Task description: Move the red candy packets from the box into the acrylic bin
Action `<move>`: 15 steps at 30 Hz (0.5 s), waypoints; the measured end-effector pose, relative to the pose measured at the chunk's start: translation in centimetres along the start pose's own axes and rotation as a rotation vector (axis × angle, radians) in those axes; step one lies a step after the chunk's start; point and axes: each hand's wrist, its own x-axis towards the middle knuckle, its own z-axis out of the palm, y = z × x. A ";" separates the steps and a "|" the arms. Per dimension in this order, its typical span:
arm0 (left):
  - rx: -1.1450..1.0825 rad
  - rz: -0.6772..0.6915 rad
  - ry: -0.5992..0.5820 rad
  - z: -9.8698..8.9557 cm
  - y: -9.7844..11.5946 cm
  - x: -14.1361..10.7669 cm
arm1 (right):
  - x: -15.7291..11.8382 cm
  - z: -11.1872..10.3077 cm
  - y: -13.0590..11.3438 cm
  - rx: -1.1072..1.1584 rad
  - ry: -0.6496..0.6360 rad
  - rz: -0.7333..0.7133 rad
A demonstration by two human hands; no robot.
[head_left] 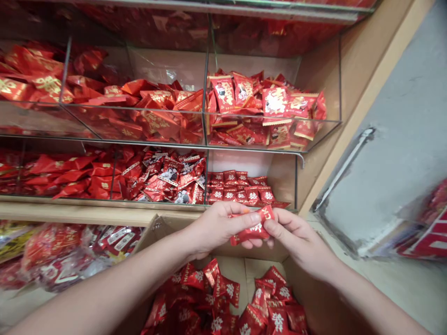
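Note:
Between both hands is a red wrapped candy (252,229) with gold and white print, held above an open cardboard box. My left hand (228,223) is closed on its left side, thumb across the front. At the candy's right end, my right hand (291,232) pinches it with thumb and fingers. Many similar red candy packets (223,298) lie loose in the box (240,266) below. Just beyond my hands, matching candies (240,188) sit in neat rows in the lower right shelf compartment.
Clear-walled shelf bins hold larger red packets (275,104), red pouches (160,109) and red-and-white candies (171,174). A wooden side panel (363,88) bounds the shelf at right, beside a grey wall (401,116). Plastic bags of goods (70,251) lie under the shelf at left.

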 end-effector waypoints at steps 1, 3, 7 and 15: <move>-0.024 -0.001 -0.018 0.0 0.0 0.0 | 0.0 0.0 0.0 0.037 -0.014 0.004; -0.089 -0.005 -0.050 0.0 0.0 0.0 | 0.0 -0.1 0.1 0.103 -0.040 0.001; -0.093 0.004 -0.023 0.1 0.0 0.1 | 0.1 -0.3 0.5 0.054 -0.027 -0.015; 0.056 0.124 0.254 -0.1 -0.2 0.6 | 0.4 -0.9 1.0 -0.143 0.228 -0.062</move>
